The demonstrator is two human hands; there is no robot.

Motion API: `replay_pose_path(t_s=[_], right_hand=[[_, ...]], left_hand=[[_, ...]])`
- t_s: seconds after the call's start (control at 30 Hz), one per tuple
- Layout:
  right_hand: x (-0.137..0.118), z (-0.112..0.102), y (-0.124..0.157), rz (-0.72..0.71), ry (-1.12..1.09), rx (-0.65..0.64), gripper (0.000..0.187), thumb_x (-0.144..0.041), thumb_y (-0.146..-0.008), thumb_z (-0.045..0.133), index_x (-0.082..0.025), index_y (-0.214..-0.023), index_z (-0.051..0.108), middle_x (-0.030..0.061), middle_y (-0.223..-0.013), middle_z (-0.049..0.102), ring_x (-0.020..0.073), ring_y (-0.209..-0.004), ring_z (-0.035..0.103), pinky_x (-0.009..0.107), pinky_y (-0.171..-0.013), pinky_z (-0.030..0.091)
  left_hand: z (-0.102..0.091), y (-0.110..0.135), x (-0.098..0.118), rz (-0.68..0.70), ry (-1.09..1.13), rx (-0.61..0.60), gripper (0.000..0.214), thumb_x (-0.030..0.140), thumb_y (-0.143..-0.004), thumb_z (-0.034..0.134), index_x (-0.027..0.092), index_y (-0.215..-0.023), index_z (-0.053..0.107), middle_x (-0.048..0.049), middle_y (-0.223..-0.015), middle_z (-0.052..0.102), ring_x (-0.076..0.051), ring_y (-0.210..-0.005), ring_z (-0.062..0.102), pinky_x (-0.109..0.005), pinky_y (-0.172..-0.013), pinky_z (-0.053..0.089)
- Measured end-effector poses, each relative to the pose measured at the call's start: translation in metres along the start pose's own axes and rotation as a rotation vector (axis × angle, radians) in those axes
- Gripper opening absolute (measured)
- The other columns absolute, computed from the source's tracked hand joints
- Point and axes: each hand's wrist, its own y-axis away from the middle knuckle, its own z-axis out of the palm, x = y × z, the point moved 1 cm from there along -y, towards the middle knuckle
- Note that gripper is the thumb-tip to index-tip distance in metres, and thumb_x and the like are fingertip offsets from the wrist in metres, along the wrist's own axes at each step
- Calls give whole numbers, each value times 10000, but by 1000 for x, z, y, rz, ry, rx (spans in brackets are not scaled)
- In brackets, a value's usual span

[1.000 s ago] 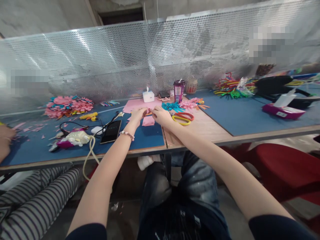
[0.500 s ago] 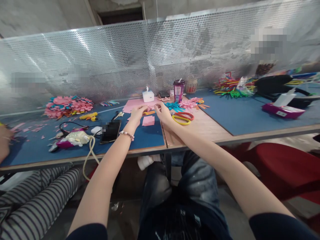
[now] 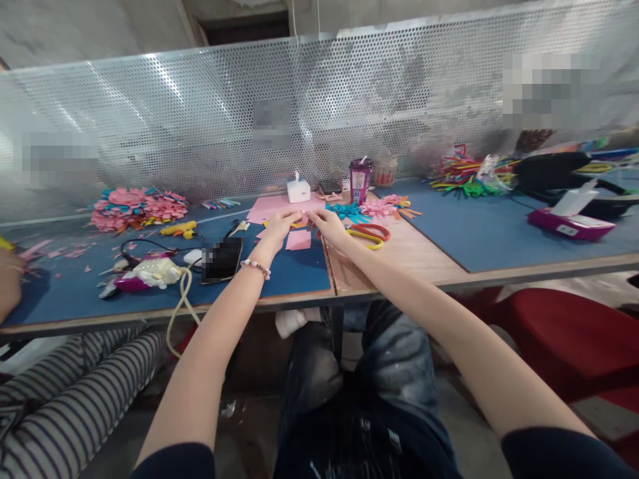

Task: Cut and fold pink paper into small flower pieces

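Observation:
My left hand [image 3: 278, 227] and my right hand [image 3: 328, 223] meet over the blue mat. Between their fingertips they pinch a small piece of pink paper [image 3: 305, 217], partly covered by the fingers. Just below the hands lies a stack of pink paper squares [image 3: 298, 240]. Behind them a larger pink sheet [image 3: 264, 207] is spread under a white tissue box [image 3: 298, 189]. To the right of my right hand rest scissors [image 3: 372, 234] with red and yellow handles. Blue paper flowers [image 3: 351, 212] and pink paper flowers [image 3: 379, 208] sit behind the scissors.
A purple cup [image 3: 359, 181] stands at the back. Left of me are a phone [image 3: 223, 259], a yellow glue gun [image 3: 178, 229], a cable and a pile of pink paper flowers [image 3: 130, 207]. Another person's hand [image 3: 10, 283] is at far left. A purple tissue pack [image 3: 570, 224] lies right.
My fingertips have come closer together around the pink paper. My right hand now covers more of the scissors' handles. The view has shifted slightly.

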Motion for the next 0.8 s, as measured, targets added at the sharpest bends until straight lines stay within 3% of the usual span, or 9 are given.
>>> replay_pose_path(t_s=[0.4, 0.6, 0.8], right_hand=[[3, -1, -3, -101, 300, 37, 212, -267, -933, 476, -169, -754, 533, 10, -676, 603, 117, -588, 559, 221, -565, 425], [1, -1, -1, -97, 341, 52, 234, -260, -957, 422, -192, -736, 460, -16, -641, 544, 112, -576, 527, 223, -569, 401], [-3, 1, 1, -58, 183, 14, 241, -333, -950, 432, -195, -754, 455, -29, -651, 536, 98, -519, 518, 215, -518, 398]], left_hand=[[0, 0, -1, -162, -10, -39, 204, 306, -685, 700, 135, -796, 697, -61, -805, 674, -149, -767, 623, -260, -695, 466], [-2, -1, 0, -71, -75, -46, 226, 331, -674, 723, 132, -781, 722, -69, -777, 695, -160, -755, 624, -279, -725, 465], [-1, 2, 5, 42, -103, -4, 230, 353, -682, 720, 144, -777, 731, -65, -797, 704, -166, -752, 624, -284, -726, 467]])
